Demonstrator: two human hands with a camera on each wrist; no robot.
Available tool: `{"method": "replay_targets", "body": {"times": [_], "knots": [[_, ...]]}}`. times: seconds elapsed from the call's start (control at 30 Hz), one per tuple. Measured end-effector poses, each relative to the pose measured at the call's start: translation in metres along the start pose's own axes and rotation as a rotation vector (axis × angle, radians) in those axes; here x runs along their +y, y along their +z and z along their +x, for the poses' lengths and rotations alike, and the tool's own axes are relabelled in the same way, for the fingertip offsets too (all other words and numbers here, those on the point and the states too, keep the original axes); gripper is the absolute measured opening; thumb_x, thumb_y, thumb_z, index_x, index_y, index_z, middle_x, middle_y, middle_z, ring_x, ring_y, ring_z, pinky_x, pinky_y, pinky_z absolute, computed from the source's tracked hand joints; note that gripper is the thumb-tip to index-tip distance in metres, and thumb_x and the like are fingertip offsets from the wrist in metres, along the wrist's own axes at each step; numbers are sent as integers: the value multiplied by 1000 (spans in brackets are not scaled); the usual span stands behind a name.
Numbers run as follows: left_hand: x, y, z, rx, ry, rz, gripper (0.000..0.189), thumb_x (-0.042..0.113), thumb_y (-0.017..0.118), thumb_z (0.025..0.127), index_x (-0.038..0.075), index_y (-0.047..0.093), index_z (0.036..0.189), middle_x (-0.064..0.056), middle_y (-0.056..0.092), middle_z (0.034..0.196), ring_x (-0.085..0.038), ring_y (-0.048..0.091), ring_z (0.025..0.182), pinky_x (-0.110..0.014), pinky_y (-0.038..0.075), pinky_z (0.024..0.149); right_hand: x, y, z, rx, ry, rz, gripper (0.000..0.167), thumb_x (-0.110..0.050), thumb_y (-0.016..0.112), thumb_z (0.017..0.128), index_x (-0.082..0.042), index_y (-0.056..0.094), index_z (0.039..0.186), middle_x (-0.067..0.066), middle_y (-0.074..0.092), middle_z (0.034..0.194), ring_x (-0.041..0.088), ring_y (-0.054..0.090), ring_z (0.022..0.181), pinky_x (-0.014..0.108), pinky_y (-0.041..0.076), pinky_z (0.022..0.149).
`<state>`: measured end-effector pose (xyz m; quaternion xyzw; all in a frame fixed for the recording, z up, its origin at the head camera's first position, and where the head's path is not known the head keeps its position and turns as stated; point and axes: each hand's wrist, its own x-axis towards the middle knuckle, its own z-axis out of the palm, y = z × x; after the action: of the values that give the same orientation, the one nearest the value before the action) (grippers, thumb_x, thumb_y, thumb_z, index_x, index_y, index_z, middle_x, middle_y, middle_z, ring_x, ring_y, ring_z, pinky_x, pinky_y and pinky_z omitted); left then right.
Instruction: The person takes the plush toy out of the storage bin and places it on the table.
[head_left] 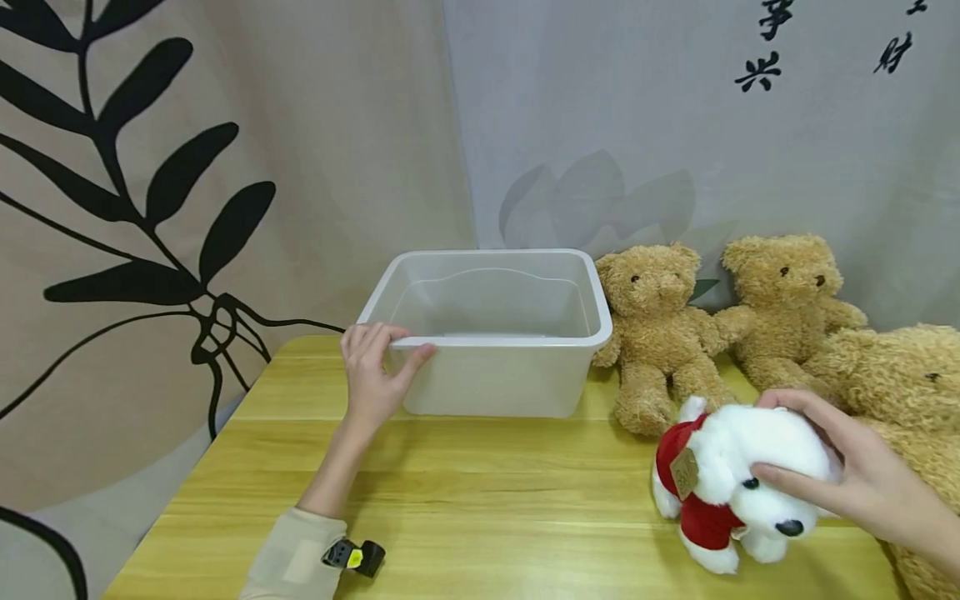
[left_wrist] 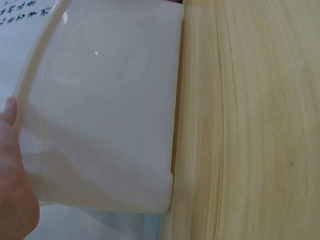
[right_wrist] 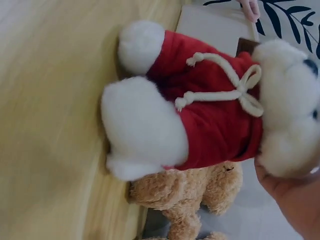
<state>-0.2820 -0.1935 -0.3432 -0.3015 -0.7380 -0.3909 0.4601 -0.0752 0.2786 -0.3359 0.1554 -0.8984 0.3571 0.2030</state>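
A white plush dog (head_left: 757, 483) in a red top stands on the table's right side, a brown tag by its ear. My right hand (head_left: 847, 467) grips it by the head, thumb near the eye. In the right wrist view the red top (right_wrist: 210, 100) shows a cream cord tied in a bow, and the paws are at the tabletop. A pale plastic bin (head_left: 495, 379) sits at the table's back, its inside bare where visible. At the bin's front left corner my left hand (head_left: 375, 367) holds the rim, thumb along the front.
Two tan teddy bears (head_left: 652, 317) (head_left: 783, 292) sit right of the bin by the curtain (head_left: 337, 167). Another teddy bear (head_left: 900, 375) is at the right edge, partly behind my right hand. The wooden table (head_left: 465, 500) runs along the front.
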Motion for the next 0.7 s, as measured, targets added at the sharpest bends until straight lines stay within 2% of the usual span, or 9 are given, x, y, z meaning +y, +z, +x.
{"method": "replay_targets", "body": {"times": [0.1,0.2,0.4,0.53,0.7], "knots": [[-1,-1,0,4,1,0,61,62,69,87,1,67,89,-8,64,80,-28,47,82,-48,22,103,4,1,0,-29,-6,22,67,4,85,74,-12,53,130,-14,55,122,3,59,92,27,50,61],[-1,-1,-1,5,1,-1,62,62,69,87,1,67,89,-8,65,80,-28,47,82,-48,22,103,8,-1,0,-59,-40,61,66,8,79,77,-9,50,134,-10,54,126,5,58,95,27,49,64],[0,0,-2,-4,-2,-1,63,64,68,87,1,67,90,-9,66,81,-28,48,83,-48,22,104,17,-3,0,-97,-96,178,52,16,51,93,-3,47,141,-5,55,134,5,58,107,22,50,72],[-1,-3,-2,-26,4,10,62,62,68,88,1,67,91,-9,66,82,-29,49,83,-48,22,104,18,-5,6,-81,-106,215,43,15,38,99,-1,53,136,-3,59,131,4,58,110,17,48,78],[-2,-9,0,-57,22,47,59,61,68,89,1,67,91,-10,68,83,-29,49,83,-53,24,102,10,-9,21,-66,-110,177,36,10,35,102,-1,59,127,2,64,119,7,60,106,15,46,83]]}}
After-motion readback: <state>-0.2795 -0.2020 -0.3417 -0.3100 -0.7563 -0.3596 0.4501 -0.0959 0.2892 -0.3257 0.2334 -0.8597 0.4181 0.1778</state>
